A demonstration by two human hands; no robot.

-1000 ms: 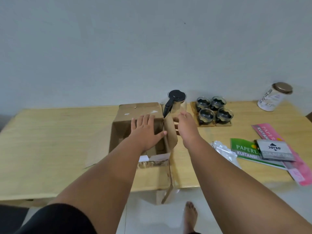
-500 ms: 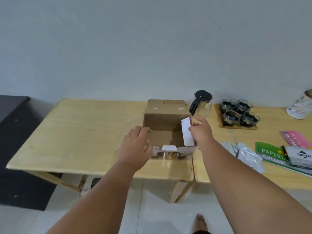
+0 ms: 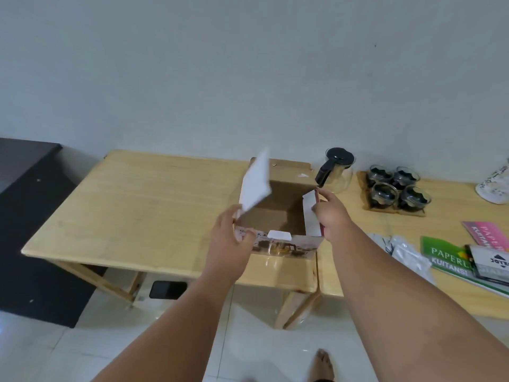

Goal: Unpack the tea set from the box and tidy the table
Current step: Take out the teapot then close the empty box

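**Cardboard box open on the table, a flap in each hand**

Cardboard box (image 3: 278, 213) sits open near the front edge of my wooden table (image 3: 143, 205), and from up here the inside looks like bare brown card. My left hand (image 3: 230, 244) is pinched onto the left flap (image 3: 256, 184), which stands up tilted with its white side facing me. My right hand (image 3: 329, 213) has its fingers closed on the right flap (image 3: 310, 210), holding it upright along the box's right wall. The front flap (image 3: 286, 244) hangs toward me, printed side showing, with a white tab in the middle.

The tea set is out on the table already. The glass teapot (image 3: 337, 169) with black lid and handle stands just behind the box's right rear corner. Four glass cups (image 3: 396, 190) with something dark in them sit two by two on a wooden tray (image 3: 366, 209), just right of the pot.

Further right: a white jar (image 3: 495, 188) cut off by the frame, crumpled clear plastic wrapping (image 3: 405, 252), a green booklet (image 3: 446, 257), a pink booklet (image 3: 487, 235) and a small grey pack (image 3: 493, 261) lying on top of them.

My bare foot (image 3: 323, 363) is on the white tiles below.
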